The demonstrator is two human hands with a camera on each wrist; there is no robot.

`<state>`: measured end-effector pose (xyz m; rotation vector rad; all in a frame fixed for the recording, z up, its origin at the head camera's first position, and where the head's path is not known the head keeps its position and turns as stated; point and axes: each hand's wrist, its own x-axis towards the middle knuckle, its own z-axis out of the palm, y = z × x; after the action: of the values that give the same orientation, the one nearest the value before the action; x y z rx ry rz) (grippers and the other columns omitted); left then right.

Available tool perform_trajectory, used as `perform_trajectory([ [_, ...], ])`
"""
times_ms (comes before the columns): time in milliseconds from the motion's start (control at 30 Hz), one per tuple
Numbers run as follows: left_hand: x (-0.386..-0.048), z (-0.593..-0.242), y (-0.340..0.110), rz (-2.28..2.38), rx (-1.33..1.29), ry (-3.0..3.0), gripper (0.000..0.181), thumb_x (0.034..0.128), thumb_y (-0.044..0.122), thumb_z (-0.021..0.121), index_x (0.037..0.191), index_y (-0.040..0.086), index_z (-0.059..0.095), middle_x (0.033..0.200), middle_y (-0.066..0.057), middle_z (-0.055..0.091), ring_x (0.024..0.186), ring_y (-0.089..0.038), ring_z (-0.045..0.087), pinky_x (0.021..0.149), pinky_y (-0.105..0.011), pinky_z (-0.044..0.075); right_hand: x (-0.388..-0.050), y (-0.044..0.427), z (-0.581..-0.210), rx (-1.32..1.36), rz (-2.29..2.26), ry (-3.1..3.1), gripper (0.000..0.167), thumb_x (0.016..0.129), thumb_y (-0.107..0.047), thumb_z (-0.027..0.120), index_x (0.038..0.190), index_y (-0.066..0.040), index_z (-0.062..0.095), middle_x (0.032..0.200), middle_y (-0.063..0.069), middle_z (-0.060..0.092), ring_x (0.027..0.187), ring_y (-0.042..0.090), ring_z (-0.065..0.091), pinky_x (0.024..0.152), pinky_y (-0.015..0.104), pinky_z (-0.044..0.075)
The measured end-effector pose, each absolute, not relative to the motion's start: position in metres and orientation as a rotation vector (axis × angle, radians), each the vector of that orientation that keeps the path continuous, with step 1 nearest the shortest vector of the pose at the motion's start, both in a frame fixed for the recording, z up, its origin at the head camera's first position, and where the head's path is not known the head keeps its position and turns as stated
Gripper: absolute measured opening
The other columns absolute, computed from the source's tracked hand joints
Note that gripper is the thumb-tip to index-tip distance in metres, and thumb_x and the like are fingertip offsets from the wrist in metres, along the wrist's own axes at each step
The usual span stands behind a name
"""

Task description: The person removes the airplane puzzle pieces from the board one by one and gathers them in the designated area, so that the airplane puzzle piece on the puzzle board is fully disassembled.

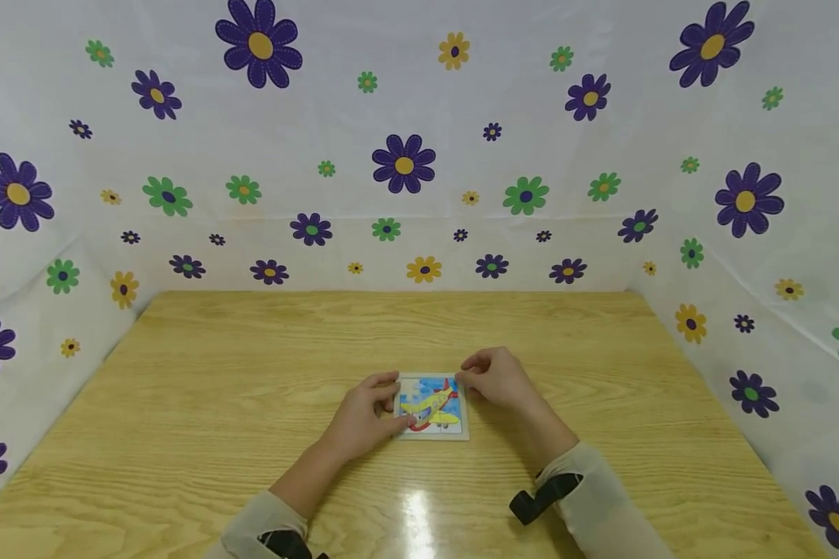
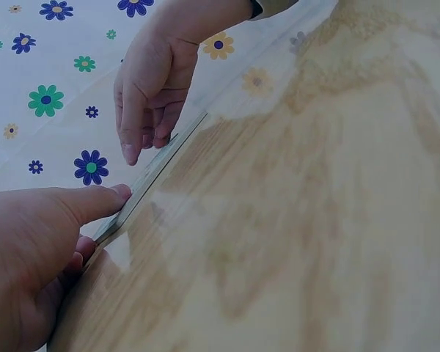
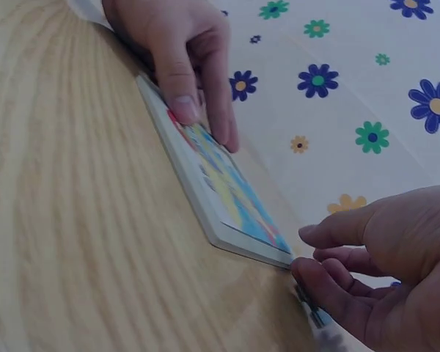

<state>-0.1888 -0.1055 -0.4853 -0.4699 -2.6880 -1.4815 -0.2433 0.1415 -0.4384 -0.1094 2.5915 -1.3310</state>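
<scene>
A small framed jigsaw puzzle [image 1: 431,404] with a yellow and red airplane on blue sky lies on the wooden table. Bare backing shows at its upper left. My left hand [image 1: 363,415] holds the puzzle's left side, its thumb on the picture and fingers along the edge. In the right wrist view, the puzzle's pale frame [image 3: 249,251] is seen at a slant. Over at the upper right corner is my right hand [image 1: 499,379], fingers bent. Its fingertips are close to the frame [image 2: 143,180]; in the right wrist view, a gap shows between thumb and forefinger.
The wooden table [image 1: 252,341] reaches back to a white cloth [image 1: 419,109] printed with flowers, which also hangs at both sides. Black straps [image 1: 545,497] sit around the sleeves at both wrists.
</scene>
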Motion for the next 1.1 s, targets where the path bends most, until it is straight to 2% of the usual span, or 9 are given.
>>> perform_trajectory([
  [333,-0.188,-0.484,-0.107,-1.448,-0.487,-2.692,0.061,0.0794,0.021,0.086,0.127,-0.009,0.063,0.143,-0.014,0.055,0.085,-0.01,0.056,0.068,-0.019,0.048,-0.234,0.117,-0.449,-0.509,-1.357,2.509,0.036,0.093,-0.009,0.07,0.127,-0.002,0.064,0.089,0.008,0.062,0.066,0.014,0.06,0.059,0.025,0.054],
  [600,-0.188,-0.483,-0.107,-1.424,-0.511,-2.692,0.06,0.0811,0.02,0.085,0.128,-0.01,0.062,0.143,-0.016,0.055,0.084,-0.01,0.056,0.068,-0.018,0.047,-0.23,0.105,-0.457,-0.675,-1.142,2.629,0.03,0.094,-0.018,0.071,0.123,-0.011,0.069,0.067,-0.003,0.051,0.055,0.01,0.042,0.052,0.021,0.033],
  [833,-0.187,-0.482,-0.107,-1.425,-0.514,-2.699,0.06,0.0811,0.02,0.085,0.128,-0.009,0.063,0.144,-0.015,0.054,0.082,-0.01,0.055,0.065,-0.018,0.047,-0.227,0.102,-0.452,-0.764,-0.987,2.653,0.028,0.099,-0.019,0.062,0.126,-0.014,0.069,0.061,-0.004,0.048,0.048,0.01,0.037,0.048,0.022,0.03],
  [967,-0.188,-0.482,-0.107,-1.451,-0.506,-2.701,0.06,0.0807,0.02,0.085,0.128,-0.01,0.062,0.145,-0.016,0.053,0.083,-0.01,0.055,0.065,-0.018,0.047,-0.227,0.102,-0.451,-0.735,-0.985,2.673,0.025,0.098,-0.018,0.064,0.122,-0.016,0.07,0.074,0.001,0.053,0.06,0.014,0.043,0.054,0.024,0.035],
  [1100,-0.188,-0.482,-0.107,-1.458,-0.497,-2.709,0.061,0.0806,0.02,0.085,0.128,-0.01,0.062,0.145,-0.015,0.053,0.084,-0.01,0.056,0.067,-0.018,0.047,-0.226,0.1,-0.45,-0.675,-1.008,2.697,0.022,0.096,-0.018,0.067,0.118,-0.018,0.072,0.106,0.013,0.054,0.075,0.017,0.049,0.064,0.028,0.041],
])
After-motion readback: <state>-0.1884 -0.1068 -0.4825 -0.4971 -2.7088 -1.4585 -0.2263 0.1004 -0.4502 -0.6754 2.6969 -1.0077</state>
